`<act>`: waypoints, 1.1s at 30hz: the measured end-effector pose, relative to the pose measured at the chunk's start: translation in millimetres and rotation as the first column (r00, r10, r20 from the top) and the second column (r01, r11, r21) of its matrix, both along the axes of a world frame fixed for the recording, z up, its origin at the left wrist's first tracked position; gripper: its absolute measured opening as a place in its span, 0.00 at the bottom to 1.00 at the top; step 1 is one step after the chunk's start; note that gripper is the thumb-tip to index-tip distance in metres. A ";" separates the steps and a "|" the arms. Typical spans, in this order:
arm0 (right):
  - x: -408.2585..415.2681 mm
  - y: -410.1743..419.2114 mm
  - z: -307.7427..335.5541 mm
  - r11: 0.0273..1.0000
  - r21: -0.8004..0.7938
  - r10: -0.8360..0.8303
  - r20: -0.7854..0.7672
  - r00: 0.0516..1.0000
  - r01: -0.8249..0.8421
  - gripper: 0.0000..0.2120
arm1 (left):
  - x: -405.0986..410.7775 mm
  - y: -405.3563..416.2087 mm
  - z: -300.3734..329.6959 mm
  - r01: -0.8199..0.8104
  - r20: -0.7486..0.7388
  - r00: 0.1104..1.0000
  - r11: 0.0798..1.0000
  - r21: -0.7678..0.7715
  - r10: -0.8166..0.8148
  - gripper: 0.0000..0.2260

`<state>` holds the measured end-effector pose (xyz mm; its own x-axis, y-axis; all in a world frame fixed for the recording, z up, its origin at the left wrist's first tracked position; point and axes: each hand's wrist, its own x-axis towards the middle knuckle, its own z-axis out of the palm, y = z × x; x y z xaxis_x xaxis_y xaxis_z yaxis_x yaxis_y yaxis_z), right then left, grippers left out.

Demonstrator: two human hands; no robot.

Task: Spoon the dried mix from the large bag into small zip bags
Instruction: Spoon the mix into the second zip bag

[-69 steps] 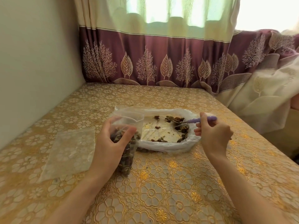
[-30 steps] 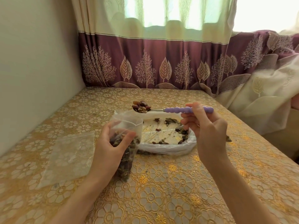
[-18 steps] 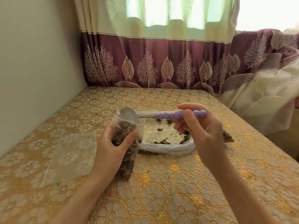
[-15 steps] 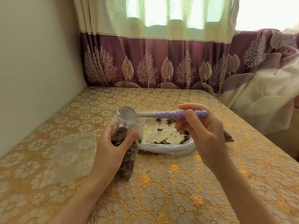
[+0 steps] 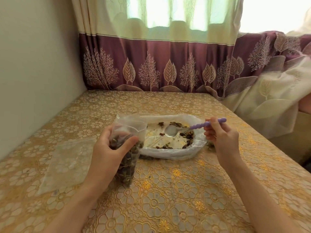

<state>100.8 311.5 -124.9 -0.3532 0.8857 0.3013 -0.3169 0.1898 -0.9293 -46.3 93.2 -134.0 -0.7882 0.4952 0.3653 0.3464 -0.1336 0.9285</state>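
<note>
spoon (image 5: 193,128) back over large bag (image 5: 193,151) (right hand (image 5: 222,140) grip pinching handle).

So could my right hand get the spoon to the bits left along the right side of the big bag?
Probably yes. The right hand holds the spoon with its empty bowl already inside the open large bag, and nothing lies between it and the remaining mix.

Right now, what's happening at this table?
A person is portioning dried mix. The left hand holds a small zip bag, partly filled, upright on the table. The right hand holds a purple-handled spoon, its empty bowl in the nearly emptied large bag. Another small bag lies flat at left.
</note>
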 end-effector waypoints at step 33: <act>1.0 -5.0 -3.2 0.992 -0.092 -0.075 0.075 0.994 0.082 0.17 | 5.8 -0.5 1.8 0.036 -0.111 0.992 0.988 -0.150 -0.053 0.19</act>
